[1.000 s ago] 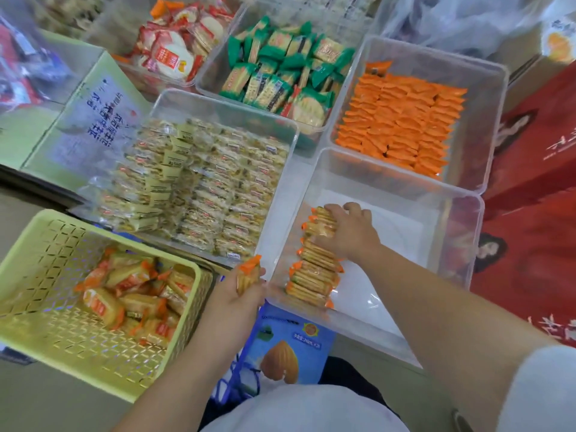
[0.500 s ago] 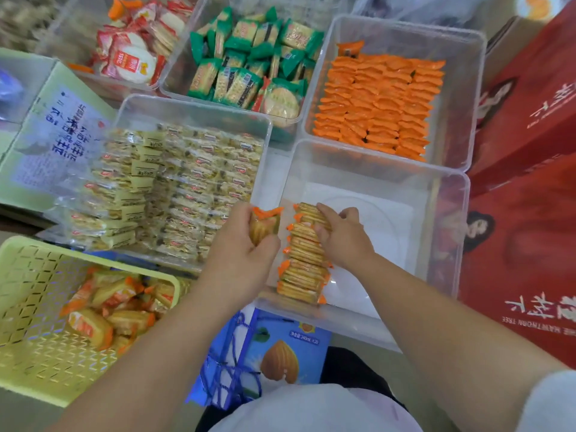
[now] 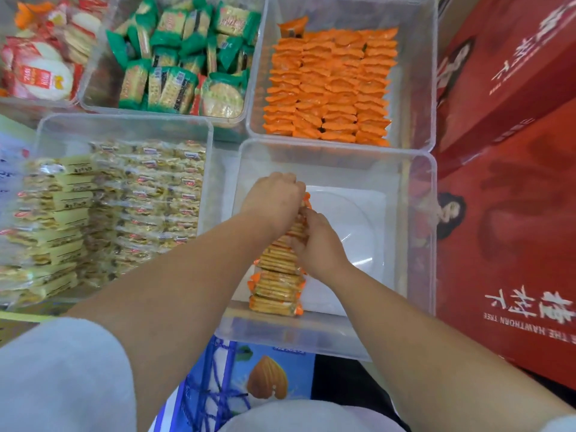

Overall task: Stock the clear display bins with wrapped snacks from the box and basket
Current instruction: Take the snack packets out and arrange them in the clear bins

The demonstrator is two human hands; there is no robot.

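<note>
Your left hand [image 3: 274, 201] has brought 1 pack [image 3: 307, 199] to the far end of the row [image 3: 276, 288], along the left wall of the bin [image 3: 417, 244], and grips it. Your right hand [image 3: 318, 244] clasps the row, so the row gains 1.

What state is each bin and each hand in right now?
Near right bin: mostly bare, one row of cracker packets along its left side.
Orange packet bin: nearly full, neat rows.
Green packet bin: loosely piled.
Yellow packet bin: full, neat rows.
Left hand: fingers curled over a packet at the row's far end.
Right hand: on the row's middle; grip unclear.
</note>
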